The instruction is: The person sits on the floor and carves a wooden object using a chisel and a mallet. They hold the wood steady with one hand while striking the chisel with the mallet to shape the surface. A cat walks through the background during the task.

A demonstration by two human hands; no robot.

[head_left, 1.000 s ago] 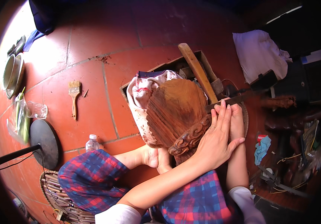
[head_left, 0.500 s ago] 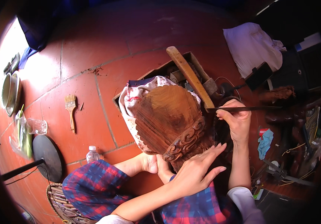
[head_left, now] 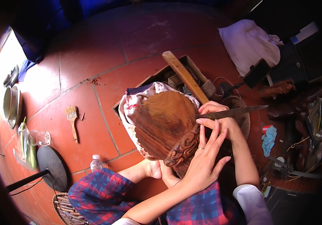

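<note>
My right hand point(head_left: 221, 117) grips a long, flat, dark metal blade point(head_left: 243, 111) with a pointed end; whether it is a knife or a file I cannot tell. Its other end reaches the right edge of a brown carved wooden piece point(head_left: 168, 116), which has a scalloped rim and scroll relief. Below the blade my left hand point(head_left: 205, 161) lies over the near right side of the carving, fingers spread, fingertips close to my right hand. A white, stained cloth point(head_left: 129, 108) sits under the wood. The carving's underside is hidden.
Behind the carving stands a box point(head_left: 151, 77) of tools with a wooden bar point(head_left: 183, 75) across it. A paintbrush point(head_left: 71, 116), a bottle point(head_left: 96, 163) and a black round base point(head_left: 52, 168) are at left. A blue cloth point(head_left: 268, 140) lies at right.
My right hand and the blade have moved left, closer to the carving, and the blade has tilted. My left fingers have spread and come up toward the right hand. The view has shifted slightly.
</note>
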